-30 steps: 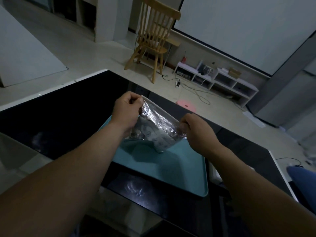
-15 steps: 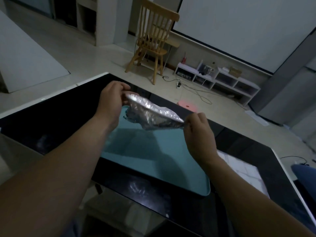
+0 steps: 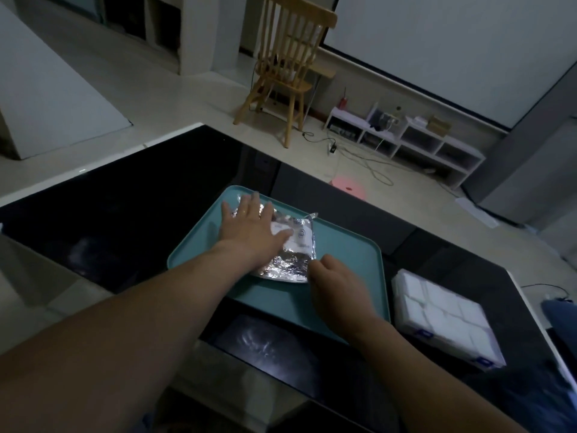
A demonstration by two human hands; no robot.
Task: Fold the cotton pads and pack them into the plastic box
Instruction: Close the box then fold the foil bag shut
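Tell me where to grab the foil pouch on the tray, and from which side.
Pinch its far right corner, likely from the right: that corner of the foil pouch curls up off the teal tray; the rest lies flat, pinned by the left hand.

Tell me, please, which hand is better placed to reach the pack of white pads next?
Probably the right hand: it is nearer the pack of white pads, while the left hand presses flat on the foil pouch on the tray.

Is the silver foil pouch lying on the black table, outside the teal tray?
No, the foil pouch lies on the teal tray, with the left hand flat on it.
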